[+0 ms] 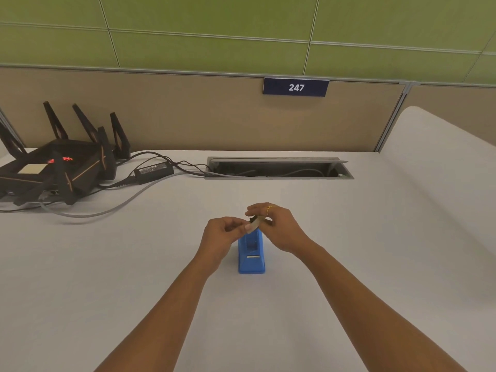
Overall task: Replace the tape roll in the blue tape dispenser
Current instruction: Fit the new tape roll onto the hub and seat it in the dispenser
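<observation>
Both hands, the left hand (224, 232) and the right hand (277, 226), pinch a thin pale tape roll (255, 224) just above the small blue plastic tape dispenser (251, 260) standing mid-frame on the white desk (134, 264), so next I think the roll must drop straight into its slot.

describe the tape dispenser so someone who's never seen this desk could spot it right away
Start at the white desk below the navy sign reading 247. Near its middle, the left hand and right hand meet over a small wedge-shaped tape dispenser. It is the only bright blue item there, far from the black router at the left.
</observation>
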`<state>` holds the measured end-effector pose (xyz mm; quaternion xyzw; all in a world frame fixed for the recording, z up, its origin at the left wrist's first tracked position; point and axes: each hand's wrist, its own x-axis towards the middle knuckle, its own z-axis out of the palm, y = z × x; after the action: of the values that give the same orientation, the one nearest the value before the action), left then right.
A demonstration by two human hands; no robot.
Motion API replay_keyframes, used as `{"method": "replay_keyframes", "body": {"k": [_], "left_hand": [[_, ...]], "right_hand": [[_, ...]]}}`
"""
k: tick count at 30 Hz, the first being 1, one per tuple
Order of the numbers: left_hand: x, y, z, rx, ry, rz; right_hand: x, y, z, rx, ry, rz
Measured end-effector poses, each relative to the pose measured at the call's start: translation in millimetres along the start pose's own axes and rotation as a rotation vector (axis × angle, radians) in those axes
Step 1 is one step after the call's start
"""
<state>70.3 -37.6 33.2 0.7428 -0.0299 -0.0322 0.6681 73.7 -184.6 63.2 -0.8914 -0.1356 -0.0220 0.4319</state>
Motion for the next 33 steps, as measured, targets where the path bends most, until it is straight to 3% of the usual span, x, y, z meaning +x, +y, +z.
{"method": "replay_keyframes", "body": {"k": [8,13,18,22,33], "left_hand": [[-1.9,-1.1,10.4,-0.04,0.139,0.02],[-4.4,-9.3,15.4,-0.115,0.194,0.009],[-6.8,-18.9,12.5,-0.092,0.223,0.031],[-9.4,-29.8,6.4,-0.038,0.349,0.074],[-21.9,-59.9,8.2,0.148,0.186,0.08]], "right_hand": [[-4.2,1.3,4.2,0.274,0.036,0.099],[-1.6,5.3,6.8,0.234,0.082,0.185],[-1.4,12.5,6.1,0.257,0.038,0.204],[-1.0,19.5,5.7,0.149,-0.052,0.162],[-0.4,31.2,10.8,-0.027,-0.126,0.104]]}}
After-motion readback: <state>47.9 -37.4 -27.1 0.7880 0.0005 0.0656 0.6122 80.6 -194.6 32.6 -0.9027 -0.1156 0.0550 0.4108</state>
